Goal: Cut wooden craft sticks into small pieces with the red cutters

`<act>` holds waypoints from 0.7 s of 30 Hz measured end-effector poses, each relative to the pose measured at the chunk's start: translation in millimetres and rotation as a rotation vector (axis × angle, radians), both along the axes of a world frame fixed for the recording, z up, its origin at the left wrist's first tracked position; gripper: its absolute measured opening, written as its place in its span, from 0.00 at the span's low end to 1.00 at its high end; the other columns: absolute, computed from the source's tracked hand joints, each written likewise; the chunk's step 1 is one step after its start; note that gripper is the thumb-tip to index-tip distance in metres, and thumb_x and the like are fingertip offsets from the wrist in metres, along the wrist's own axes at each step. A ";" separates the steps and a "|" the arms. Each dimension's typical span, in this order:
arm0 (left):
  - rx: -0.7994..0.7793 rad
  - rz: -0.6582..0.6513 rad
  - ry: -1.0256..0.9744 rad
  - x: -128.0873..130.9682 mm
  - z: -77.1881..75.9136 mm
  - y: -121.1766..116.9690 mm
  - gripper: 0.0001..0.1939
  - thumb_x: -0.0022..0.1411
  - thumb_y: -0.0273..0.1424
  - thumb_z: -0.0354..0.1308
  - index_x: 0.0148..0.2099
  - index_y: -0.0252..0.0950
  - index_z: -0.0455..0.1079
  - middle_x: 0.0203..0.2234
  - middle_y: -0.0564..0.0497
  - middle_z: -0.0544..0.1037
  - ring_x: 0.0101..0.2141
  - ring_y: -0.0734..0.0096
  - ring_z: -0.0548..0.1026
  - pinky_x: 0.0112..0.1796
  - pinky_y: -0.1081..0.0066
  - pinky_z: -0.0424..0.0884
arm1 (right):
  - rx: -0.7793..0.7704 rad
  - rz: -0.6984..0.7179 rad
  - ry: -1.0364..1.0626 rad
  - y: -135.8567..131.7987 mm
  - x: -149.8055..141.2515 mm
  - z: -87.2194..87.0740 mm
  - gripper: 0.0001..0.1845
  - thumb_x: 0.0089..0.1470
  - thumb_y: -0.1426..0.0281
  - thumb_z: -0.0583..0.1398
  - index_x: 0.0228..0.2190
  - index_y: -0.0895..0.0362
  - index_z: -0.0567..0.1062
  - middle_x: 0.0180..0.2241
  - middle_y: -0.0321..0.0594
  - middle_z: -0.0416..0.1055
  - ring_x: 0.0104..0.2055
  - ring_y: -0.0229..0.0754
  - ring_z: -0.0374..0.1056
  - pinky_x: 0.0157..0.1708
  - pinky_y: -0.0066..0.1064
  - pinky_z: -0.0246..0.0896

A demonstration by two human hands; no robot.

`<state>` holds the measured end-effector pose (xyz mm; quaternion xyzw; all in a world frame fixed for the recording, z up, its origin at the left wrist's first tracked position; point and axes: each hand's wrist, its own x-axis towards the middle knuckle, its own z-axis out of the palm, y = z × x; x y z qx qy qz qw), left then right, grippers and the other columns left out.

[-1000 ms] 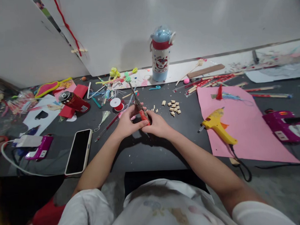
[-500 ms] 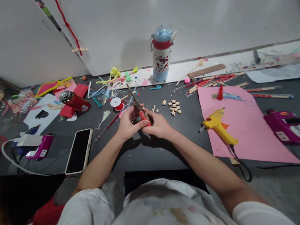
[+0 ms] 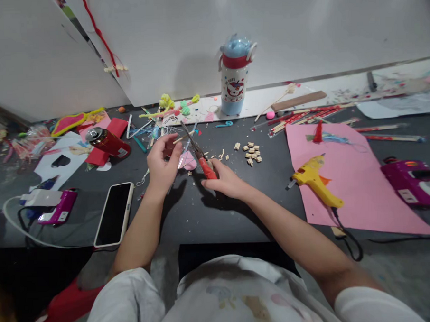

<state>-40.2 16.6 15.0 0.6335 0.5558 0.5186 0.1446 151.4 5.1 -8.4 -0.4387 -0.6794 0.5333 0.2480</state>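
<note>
Scissors (image 3: 207, 170) with red handles are gripped in my right hand (image 3: 227, 179), their blades pointing up and away to the left. My left hand (image 3: 161, 163) is apart from the scissors, its fingers curved and spread. Its fingertips are beside a thin wooden stick (image 3: 179, 140) on the table; whether they touch it is unclear. A pink rounded piece (image 3: 188, 160) lies between the hands. To the right of the scissors is a group of short cut wooden pieces (image 3: 251, 153), with smaller bits (image 3: 222, 154) nearer the blades. The thread spool is hidden behind my left hand.
A water bottle (image 3: 234, 77) stands at the back. On the right, a yellow glue gun (image 3: 317, 180) lies on pink paper (image 3: 359, 192), beside a purple power strip (image 3: 411, 183). At left are a phone (image 3: 114, 215), a tilted drink can (image 3: 107, 143) and another purple power strip (image 3: 62, 209).
My left hand has left the scissors and moved left, over the spool and tassel, with its fingers opening. My right hand still holds the scissors in nearly the same place.
</note>
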 end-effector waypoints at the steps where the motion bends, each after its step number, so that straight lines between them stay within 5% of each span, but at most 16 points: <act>1: 0.045 0.041 0.115 -1.9 2.2 -1.1 0.19 0.61 0.44 0.56 0.48 0.37 0.70 0.37 0.47 0.77 0.33 0.73 0.74 0.38 0.71 0.71 | -0.003 0.010 -0.007 -0.6 0.5 0.6 0.22 0.42 0.56 0.61 0.32 0.54 0.58 0.28 0.32 0.61 0.29 0.39 0.57 0.29 0.31 0.50; 7: 0.204 0.112 0.412 -9.4 4.3 -4.4 0.10 0.62 0.37 0.56 0.42 0.39 0.74 0.34 0.49 0.78 0.35 0.70 0.74 0.41 0.69 0.69 | 0.044 0.067 -0.029 -3.6 2.6 6.0 0.21 0.42 0.57 0.61 0.31 0.54 0.57 0.28 0.32 0.61 0.28 0.38 0.57 0.28 0.31 0.50; 21: 0.148 0.098 0.204 -14.9 2.8 -1.8 0.08 0.59 0.35 0.59 0.36 0.38 0.77 0.25 0.53 0.77 0.24 0.77 0.73 0.30 0.74 0.70 | 0.045 0.118 -0.012 -4.9 4.8 10.9 0.24 0.42 0.55 0.61 0.36 0.55 0.60 0.33 0.36 0.64 0.31 0.40 0.60 0.32 0.33 0.55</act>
